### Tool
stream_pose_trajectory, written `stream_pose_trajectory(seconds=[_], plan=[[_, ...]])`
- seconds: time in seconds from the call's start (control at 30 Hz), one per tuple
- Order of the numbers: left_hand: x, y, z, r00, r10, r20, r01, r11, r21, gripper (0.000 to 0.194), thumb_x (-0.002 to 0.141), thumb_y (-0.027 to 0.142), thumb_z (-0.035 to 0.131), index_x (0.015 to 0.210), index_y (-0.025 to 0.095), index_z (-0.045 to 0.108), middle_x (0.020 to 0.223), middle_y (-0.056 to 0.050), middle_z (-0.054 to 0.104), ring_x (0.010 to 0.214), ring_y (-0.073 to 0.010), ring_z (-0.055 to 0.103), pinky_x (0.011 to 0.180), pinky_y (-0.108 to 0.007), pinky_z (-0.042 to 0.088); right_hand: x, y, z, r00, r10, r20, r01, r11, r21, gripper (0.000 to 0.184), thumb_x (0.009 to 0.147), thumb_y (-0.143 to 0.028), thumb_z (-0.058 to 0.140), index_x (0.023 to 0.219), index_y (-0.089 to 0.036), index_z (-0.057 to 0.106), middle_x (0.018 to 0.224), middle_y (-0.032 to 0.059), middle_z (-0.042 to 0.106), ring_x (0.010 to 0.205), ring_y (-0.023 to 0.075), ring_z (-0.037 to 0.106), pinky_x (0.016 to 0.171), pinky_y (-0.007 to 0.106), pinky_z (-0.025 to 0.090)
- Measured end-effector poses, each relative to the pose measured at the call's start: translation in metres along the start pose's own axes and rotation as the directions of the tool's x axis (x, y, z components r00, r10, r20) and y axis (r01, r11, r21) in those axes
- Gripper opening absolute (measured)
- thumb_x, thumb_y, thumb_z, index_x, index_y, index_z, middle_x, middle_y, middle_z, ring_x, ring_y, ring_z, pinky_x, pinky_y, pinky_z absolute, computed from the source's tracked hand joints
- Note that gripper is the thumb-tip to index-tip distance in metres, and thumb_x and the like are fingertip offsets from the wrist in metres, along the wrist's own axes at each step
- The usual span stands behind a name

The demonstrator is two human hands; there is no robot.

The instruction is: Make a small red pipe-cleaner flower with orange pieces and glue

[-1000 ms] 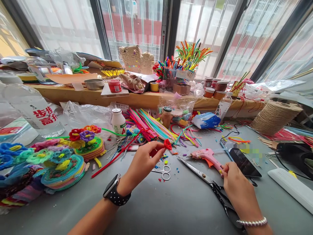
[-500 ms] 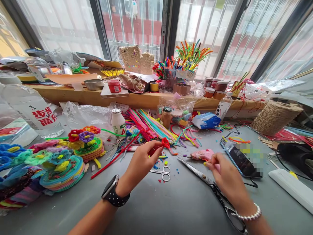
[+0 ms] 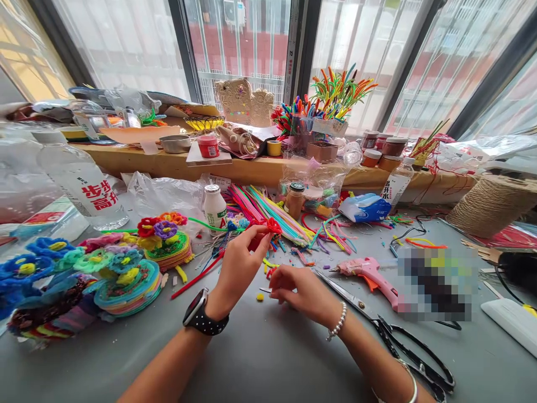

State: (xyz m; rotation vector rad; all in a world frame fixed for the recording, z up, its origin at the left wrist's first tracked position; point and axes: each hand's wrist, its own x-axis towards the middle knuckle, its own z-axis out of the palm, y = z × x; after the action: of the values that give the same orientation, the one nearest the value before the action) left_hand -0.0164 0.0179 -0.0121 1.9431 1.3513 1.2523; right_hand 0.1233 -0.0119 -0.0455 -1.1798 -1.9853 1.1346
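My left hand (image 3: 243, 263) is closed in a pinch on a small red fuzzy pipe-cleaner flower (image 3: 274, 226), raised above the table. To its right, my right hand (image 3: 300, 291) is low over the table with its fingers curled together. It covers most of the small scissors (image 3: 265, 290); what its fingertips hold, if anything, is hidden. By those fingertips is a small yellow fuzzy piece (image 3: 260, 298). A pink glue gun (image 3: 371, 273) lies beyond my right wrist. The large black-handled scissors (image 3: 392, 330) lie partly beneath my right forearm.
Finished fuzzy flowers (image 3: 121, 263) on round bases crowd the left side. Pipe cleaners (image 3: 277, 210) lie in a bundle behind my hands, beside a white bottle (image 3: 215, 207) and a brown jar (image 3: 295, 200). A twine spool (image 3: 489, 206) stands at right; a wooden ledge (image 3: 168, 163) runs behind.
My right hand has moved left from beside the glue gun to over the small scissors. A yellow piece now shows on the table. My left hand still pinches the red flower.
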Motion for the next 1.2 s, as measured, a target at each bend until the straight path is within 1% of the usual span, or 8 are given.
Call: stream_pose_trajectory(seconds=[0.1,0.23,0.53,0.7,0.87,0.93,1.03,1.2], plan=[[0.000,-0.001,0.001,1.000,0.005,-0.004,-0.005,1.000,-0.001,0.025,0.077,0.036,0.044,0.089,0.018,0.056,0.072,-0.001,0.063,0.061,-0.0126,0.057,0.058,-0.022,0.044,-0.007,-0.001,-0.008,0.999,0.013,-0.035,-0.019,0.987,-0.162,0.006,0.072,-0.022,0.055,0.072,-0.016,0.057,0.064,-0.0015,0.056,0.055,0.0096,0.053,0.053,0.020,0.042],[-0.001,-0.001,0.003,1.000,-0.002,0.006,0.002,1.000,-0.014,0.025,0.077,0.036,0.044,0.090,0.018,0.056,0.071,-0.001,0.063,0.062,-0.0125,0.057,0.059,-0.022,0.044,-0.015,0.000,-0.021,0.990,0.107,-0.094,-0.141,0.833,-0.535,0.009,0.066,-0.021,0.061,0.073,-0.017,0.059,0.078,0.0023,0.055,0.069,0.0142,0.053,0.062,0.024,0.040],[-0.003,0.002,0.004,1.000,-0.001,0.007,0.001,1.000,-0.026,0.024,0.077,0.036,0.044,0.089,0.019,0.057,0.069,-0.001,0.064,0.061,-0.0126,0.058,0.059,-0.022,0.043,-0.023,-0.006,-0.005,0.980,0.197,0.006,-0.118,0.608,-0.785,0.019,0.063,-0.008,0.047,0.079,-0.010,0.058,0.086,0.0114,0.056,0.067,0.0183,0.055,0.053,0.025,0.037],[-0.002,0.002,0.003,1.000,-0.021,-0.023,0.017,0.989,-0.147,0.022,0.077,0.035,0.046,0.087,0.019,0.056,0.067,0.001,0.062,0.062,-0.0120,0.059,0.061,-0.021,0.045,-0.023,-0.008,-0.021,0.989,0.141,-0.046,-0.134,0.723,-0.677,0.007,0.065,-0.017,0.052,0.066,-0.015,0.058,0.075,0.0045,0.055,0.067,0.0153,0.052,0.057,0.023,0.038],[-0.002,0.000,0.002,0.996,-0.044,-0.073,0.030,0.983,-0.180,0.023,0.076,0.035,0.047,0.088,0.017,0.055,0.065,0.000,0.062,0.064,-0.0132,0.059,0.065,-0.024,0.046,-0.027,0.002,-0.062,0.956,0.001,-0.292,-0.190,0.761,-0.620,0.011,0.070,-0.022,0.052,0.063,-0.017,0.059,0.089,0.0044,0.052,0.085,0.0153,0.050,0.072,0.024,0.039],[-0.002,0.000,0.002,0.996,-0.043,-0.084,0.027,0.985,-0.173,0.023,0.075,0.035,0.047,0.088,0.017,0.056,0.065,0.000,0.061,0.064,-0.0134,0.059,0.065,-0.025,0.046,-0.032,0.008,-0.083,0.926,0.056,-0.374,-0.310,0.680,-0.665,0.016,0.072,-0.029,0.052,0.064,-0.017,0.059,0.093,0.0044,0.052,0.083,0.0149,0.052,0.067,0.023,0.040],[-0.002,0.001,0.002,0.996,-0.032,-0.078,0.019,0.986,-0.164,0.023,0.075,0.034,0.047,0.087,0.017,0.057,0.064,0.000,0.062,0.062,-0.0130,0.059,0.064,-0.024,0.046,-0.037,0.015,-0.115,0.933,0.217,-0.286,-0.348,0.345,-0.872,0.016,0.076,-0.028,0.048,0.073,-0.020,0.061,0.086,0.0030,0.056,0.072,0.0141,0.055,0.059,0.022,0.040],[-0.003,0.003,0.004,0.997,-0.034,-0.067,0.023,0.989,-0.147,0.022,0.075,0.035,0.047,0.085,0.018,0.057,0.063,0.001,0.061,0.062,-0.0129,0.058,0.062,-0.024,0.046,-0.027,0.020,-0.144,0.942,0.287,-0.176,-0.243,0.217,-0.946,0.018,0.073,-0.011,0.049,0.070,-0.018,0.065,0.078,0.0062,0.060,0.074,0.0162,0.057,0.052,0.020,0.037]])
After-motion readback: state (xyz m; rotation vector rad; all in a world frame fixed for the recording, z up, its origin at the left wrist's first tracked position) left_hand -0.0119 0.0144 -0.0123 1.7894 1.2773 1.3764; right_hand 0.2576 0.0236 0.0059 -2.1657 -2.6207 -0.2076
